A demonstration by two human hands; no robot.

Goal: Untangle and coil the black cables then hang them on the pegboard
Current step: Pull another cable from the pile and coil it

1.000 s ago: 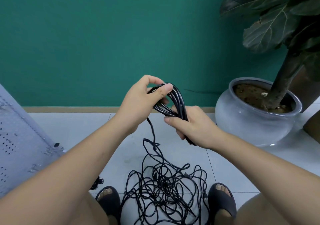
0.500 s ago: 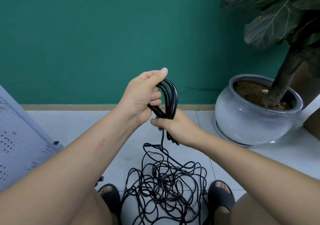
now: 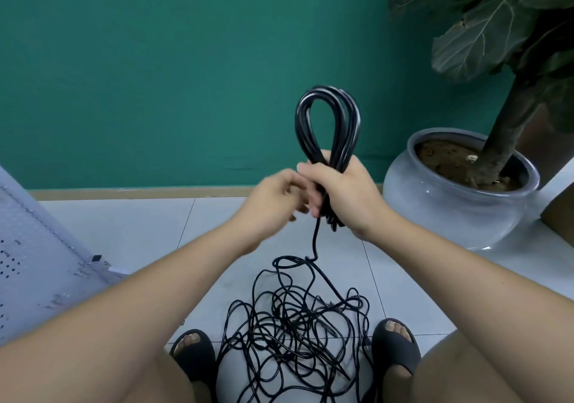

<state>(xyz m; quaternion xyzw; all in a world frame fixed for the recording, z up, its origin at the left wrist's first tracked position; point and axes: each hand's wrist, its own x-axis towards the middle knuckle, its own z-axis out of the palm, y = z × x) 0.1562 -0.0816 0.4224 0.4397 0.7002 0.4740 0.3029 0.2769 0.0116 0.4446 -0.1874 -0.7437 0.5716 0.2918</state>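
Gripping the coil [image 3: 327, 123] upright just left of the plant pot [image 3: 459, 204], the right hand [image 3: 344, 191] now holds it alone. The left hand [image 3: 276, 194] has slipped off the loop, its fingers [image 3: 292, 185] too blurred to read. Most cable [image 3: 295, 334] remains tangled on the floor, below-left of the pot.

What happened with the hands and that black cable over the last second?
The left hand let go of the top of the coil and dropped beside the right hand; it is blurred, so its grip is unclear. The right hand turned the coil, whose loop now stands upright above it. The tangle on the floor, the plant pot and the grey panel stayed put.
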